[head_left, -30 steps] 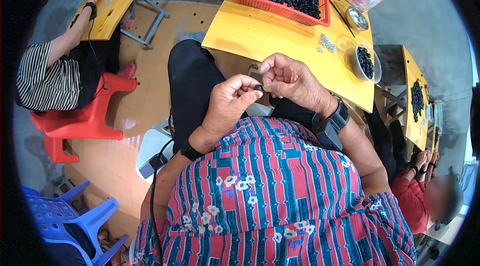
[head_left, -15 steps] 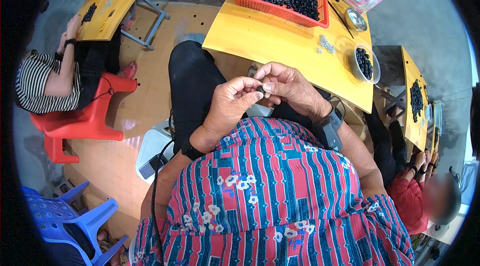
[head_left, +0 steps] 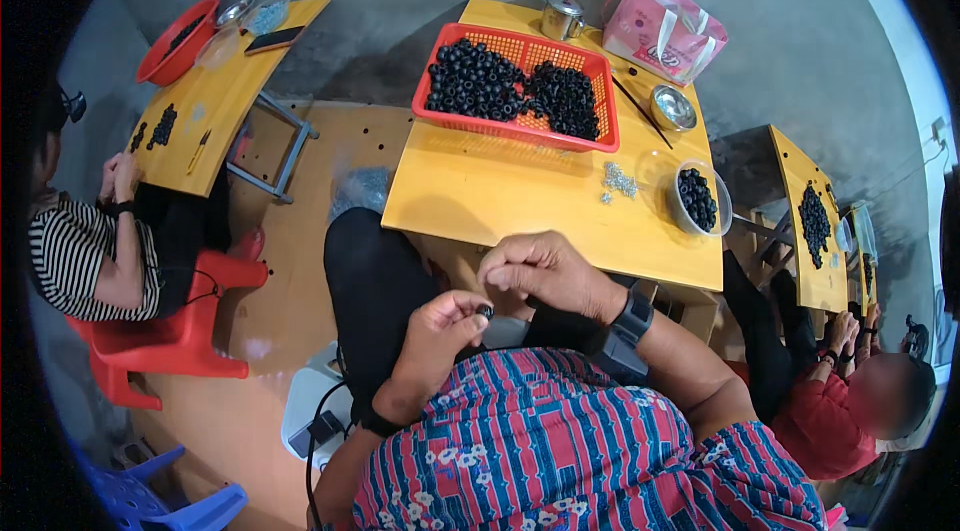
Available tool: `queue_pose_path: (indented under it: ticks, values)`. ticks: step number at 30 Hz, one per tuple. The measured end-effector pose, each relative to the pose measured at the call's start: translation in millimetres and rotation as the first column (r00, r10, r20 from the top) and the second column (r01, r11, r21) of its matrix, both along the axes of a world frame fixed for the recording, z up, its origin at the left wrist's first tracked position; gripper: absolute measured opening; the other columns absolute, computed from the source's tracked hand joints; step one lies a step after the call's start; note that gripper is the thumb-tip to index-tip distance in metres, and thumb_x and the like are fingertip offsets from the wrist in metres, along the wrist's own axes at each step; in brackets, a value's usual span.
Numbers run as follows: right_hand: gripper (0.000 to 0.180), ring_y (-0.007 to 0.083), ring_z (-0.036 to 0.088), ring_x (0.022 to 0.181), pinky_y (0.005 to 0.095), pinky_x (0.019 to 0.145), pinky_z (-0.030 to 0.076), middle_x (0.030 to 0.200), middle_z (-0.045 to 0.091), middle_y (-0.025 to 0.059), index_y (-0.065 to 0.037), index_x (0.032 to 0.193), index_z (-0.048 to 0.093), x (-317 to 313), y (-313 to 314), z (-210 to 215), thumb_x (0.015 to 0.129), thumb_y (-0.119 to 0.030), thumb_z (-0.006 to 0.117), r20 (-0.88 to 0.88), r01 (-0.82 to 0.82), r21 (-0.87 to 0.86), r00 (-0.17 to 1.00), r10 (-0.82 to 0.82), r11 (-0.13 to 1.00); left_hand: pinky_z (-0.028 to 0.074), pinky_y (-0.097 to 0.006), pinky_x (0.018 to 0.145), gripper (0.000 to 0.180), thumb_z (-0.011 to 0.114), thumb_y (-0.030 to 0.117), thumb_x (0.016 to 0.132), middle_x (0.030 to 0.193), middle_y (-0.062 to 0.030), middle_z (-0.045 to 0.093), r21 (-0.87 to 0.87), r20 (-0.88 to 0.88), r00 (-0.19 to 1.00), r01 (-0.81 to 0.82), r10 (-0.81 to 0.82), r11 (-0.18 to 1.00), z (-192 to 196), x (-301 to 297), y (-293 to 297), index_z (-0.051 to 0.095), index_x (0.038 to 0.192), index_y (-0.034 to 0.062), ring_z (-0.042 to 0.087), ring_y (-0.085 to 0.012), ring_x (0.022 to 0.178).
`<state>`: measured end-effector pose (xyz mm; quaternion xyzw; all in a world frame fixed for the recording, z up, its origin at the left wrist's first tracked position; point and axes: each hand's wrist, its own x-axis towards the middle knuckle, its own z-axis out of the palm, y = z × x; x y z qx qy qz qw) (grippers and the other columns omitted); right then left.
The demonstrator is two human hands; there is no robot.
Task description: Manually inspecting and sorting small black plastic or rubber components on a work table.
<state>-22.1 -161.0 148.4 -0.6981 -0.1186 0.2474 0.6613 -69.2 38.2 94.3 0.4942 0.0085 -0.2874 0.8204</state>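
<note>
My left hand (head_left: 437,336) pinches a small black ring-like part (head_left: 485,311) between thumb and fingertips, above my lap. Up and to the right of it, my right hand (head_left: 550,276) is apart from the part, its fingers curled and thumb pressed toward the index finger. Whatever may be in that pinch is too small to see. Ahead on the yellow table (head_left: 500,196) stands a red basket (head_left: 614,121) with two heaps of black parts. Small clear pieces (head_left: 620,179) lie near the table's right side, beside a clear tub (head_left: 727,193) of black parts.
A metal bowl (head_left: 674,108), a dark stick (head_left: 642,109), a lidded metal cup (head_left: 562,17) and a pink bag (head_left: 665,28) stand or lie toward the back right. People sit at yellow tables on both sides. A red stool (head_left: 215,326) and blue chair (head_left: 165,496) are at left.
My right hand has parted from my left and drawn up and away. The black part stays in my left hand. My view has tilted up, so the table sits lower.
</note>
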Motion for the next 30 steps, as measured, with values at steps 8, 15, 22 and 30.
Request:
queue_pose_path:
  ticks: [8, 15, 22, 30]
  values:
    - [0.011, 0.0142, 0.061, 0.070, 0.0275, 0.065, 0.049, 0.077, 0.066, 0.0077, 0.001, 0.087, 0.067, 113.2, -68.5, 10.0, 0.082, -0.009, 0.065, 0.641, 0.529, -0.324, 0.733, -0.229, 0.785, 0.044, -0.018, 0.068, 0.012, 0.056, 0.000, 0.089, 0.087, -0.0009, 0.059, -0.007, 0.031, 0.998, 0.053, -0.053, 0.999, 19.5, 7.2, 2.5, 0.056, 0.102, 0.0004, 0.053, -0.0040, 0.076]
    - [0.014, 0.0294, 0.065, 0.076, 0.0364, 0.071, 0.050, 0.081, 0.067, 0.0157, -0.004, 0.084, 0.070, 192.2, -90.7, -13.4, 0.073, -0.011, 0.067, 0.656, 0.517, -0.599, 0.755, 0.005, 0.612, 0.047, -0.019, 0.077, 0.015, 0.054, -0.004, 0.086, 0.091, -0.0027, 0.060, 0.028, 0.028, 0.992, 0.122, -0.123, 0.992, 14.9, 12.6, 5.6, 0.056, 0.101, -0.0002, 0.057, -0.0052, 0.084]
    - [0.018, 0.0335, 0.063, 0.077, 0.0397, 0.072, 0.050, 0.079, 0.066, 0.0174, -0.006, 0.078, 0.070, 225.0, -76.8, -36.3, 0.065, -0.018, 0.074, 0.483, 0.387, -0.814, 0.865, 0.135, 0.433, 0.047, -0.023, 0.079, 0.017, 0.053, -0.007, 0.085, 0.092, -0.0063, 0.061, 0.064, -0.056, 0.987, 0.155, -0.152, 0.986, 16.3, 18.2, 6.2, 0.053, 0.100, 0.0010, 0.058, -0.0093, 0.085]
    - [0.016, 0.0341, 0.064, 0.081, 0.0420, 0.075, 0.050, 0.079, 0.065, 0.0183, -0.005, 0.077, 0.070, 229.2, -67.9, -37.8, 0.068, -0.018, 0.072, 0.441, 0.367, -0.871, 0.877, 0.190, 0.327, 0.046, -0.023, 0.078, 0.016, 0.054, -0.005, 0.086, 0.091, -0.0063, 0.061, 0.048, -0.033, 0.990, 0.140, -0.139, 0.989, 14.1, 14.4, 8.0, 0.052, 0.100, 0.0010, 0.057, -0.0091, 0.085]
